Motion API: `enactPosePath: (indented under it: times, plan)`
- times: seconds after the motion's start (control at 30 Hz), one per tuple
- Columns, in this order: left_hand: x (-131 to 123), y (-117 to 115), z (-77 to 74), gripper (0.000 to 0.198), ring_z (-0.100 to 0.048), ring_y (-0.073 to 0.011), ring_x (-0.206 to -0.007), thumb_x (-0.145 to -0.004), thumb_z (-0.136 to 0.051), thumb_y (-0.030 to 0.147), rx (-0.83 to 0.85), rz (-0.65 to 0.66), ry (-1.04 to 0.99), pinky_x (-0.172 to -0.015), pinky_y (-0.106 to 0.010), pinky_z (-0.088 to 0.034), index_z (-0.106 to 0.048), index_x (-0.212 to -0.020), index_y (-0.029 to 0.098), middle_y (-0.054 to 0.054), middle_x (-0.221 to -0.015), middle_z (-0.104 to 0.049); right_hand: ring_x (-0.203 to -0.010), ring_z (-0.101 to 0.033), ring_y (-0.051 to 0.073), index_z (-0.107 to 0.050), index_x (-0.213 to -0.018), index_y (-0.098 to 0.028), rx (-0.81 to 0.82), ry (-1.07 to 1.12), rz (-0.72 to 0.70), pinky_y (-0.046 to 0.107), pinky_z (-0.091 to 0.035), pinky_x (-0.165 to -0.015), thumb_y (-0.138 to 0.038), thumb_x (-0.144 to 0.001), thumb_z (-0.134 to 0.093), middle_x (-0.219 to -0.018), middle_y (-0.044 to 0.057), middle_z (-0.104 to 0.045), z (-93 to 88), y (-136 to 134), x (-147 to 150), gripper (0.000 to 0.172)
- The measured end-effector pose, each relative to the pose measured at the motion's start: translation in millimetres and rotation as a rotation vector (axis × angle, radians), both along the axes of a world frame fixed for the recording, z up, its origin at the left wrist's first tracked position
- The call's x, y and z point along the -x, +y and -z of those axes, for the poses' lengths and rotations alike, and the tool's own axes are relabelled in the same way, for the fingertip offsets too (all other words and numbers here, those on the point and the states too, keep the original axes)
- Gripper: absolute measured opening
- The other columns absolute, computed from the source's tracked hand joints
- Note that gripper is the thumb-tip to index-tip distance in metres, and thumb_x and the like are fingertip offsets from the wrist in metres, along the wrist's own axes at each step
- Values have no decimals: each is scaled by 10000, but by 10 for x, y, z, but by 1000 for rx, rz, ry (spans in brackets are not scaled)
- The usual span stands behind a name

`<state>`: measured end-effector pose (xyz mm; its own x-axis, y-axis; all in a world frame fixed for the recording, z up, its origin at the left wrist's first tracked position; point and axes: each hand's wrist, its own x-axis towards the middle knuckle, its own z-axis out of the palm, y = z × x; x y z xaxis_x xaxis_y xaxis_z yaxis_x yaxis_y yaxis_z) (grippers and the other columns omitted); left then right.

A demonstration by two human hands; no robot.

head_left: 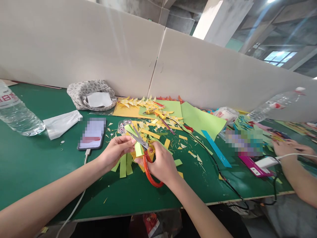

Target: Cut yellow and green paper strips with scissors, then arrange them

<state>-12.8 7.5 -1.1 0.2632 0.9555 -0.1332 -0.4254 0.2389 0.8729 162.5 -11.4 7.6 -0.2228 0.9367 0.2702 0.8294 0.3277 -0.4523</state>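
Observation:
My left hand [120, 148] pinches a light green paper strip [138, 149] between thumb and fingers. Red-handled scissors [146, 165] are gripped in my right hand [162, 162], their blades parted and lying across the strip. Below my hands several green strips [123, 167] rest on the table. Cut yellow and green scraps [183, 145] are scattered around them. Behind my hands lie a yellow hot glue gun [160, 114] and yellow leaf-shaped paper pieces [136, 101] on coloured sheets.
A charging phone [92, 134] and a water bottle [18, 110] are on the left. A black cable [210, 153] runs over the green table [96, 198] to a pink power strip [254, 167]. At the right edge, another person's hand [284, 147] rests among papers. A white partition [111, 56] stands behind.

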Motion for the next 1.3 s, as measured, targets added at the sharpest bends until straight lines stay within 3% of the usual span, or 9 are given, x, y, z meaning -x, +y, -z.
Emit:
enactPosePath:
  times: [0.57,0.73,0.87,0.93,1.17,1.3]
  plan:
    - [-10,8,19,116,-553,-49,-535,-635,-722,263,35,-1,-12,-566,-151,-466,-662,-655,166,22,-640,-633,-542,-419,120,-360,-610,-216,-38,141,-8,249,-345,-513,-469,-622,-626,-602,-17,-468,38,9,3,368]
    - [-21,-2,41,122,-548,-56,-536,-629,-723,258,38,-24,40,-582,-172,-465,-656,-666,164,28,-619,-607,-475,-305,82,-338,-581,-211,188,414,22,214,-268,-439,-438,-656,-609,-535,-62,-346,-33,43,-33,360]
    - [-44,-5,65,142,-562,-97,-590,-613,-726,263,18,-56,153,-605,-214,-476,-650,-682,164,2,-632,-613,-481,-400,89,-434,-696,-207,410,717,4,219,-344,-458,-458,-637,-617,-590,-47,-454,-39,82,-44,317]
    - [-52,-9,63,146,-558,-105,-598,-616,-719,272,-14,-59,207,-604,-224,-479,-642,-693,175,3,-632,-606,-539,-472,110,-464,-725,-199,433,756,-17,242,-401,-521,-450,-608,-645,-648,-20,-524,-20,101,-48,331]
    - [1,4,20,251,-563,-138,-650,-660,-666,302,-178,-34,433,-585,-255,-471,-560,-873,225,21,-675,-574,-628,-531,148,-525,-777,-197,212,527,193,265,-414,-570,-463,-629,-611,-722,8,-578,-22,317,-354,317]
    - [25,9,9,344,-553,-199,-893,-668,-645,258,-479,-153,727,-635,-267,-459,-541,-995,241,-48,-968,-587,-720,-551,202,-524,-812,-192,40,204,405,312,-419,-609,-454,-628,-585,-809,47,-591,3,522,-714,326]
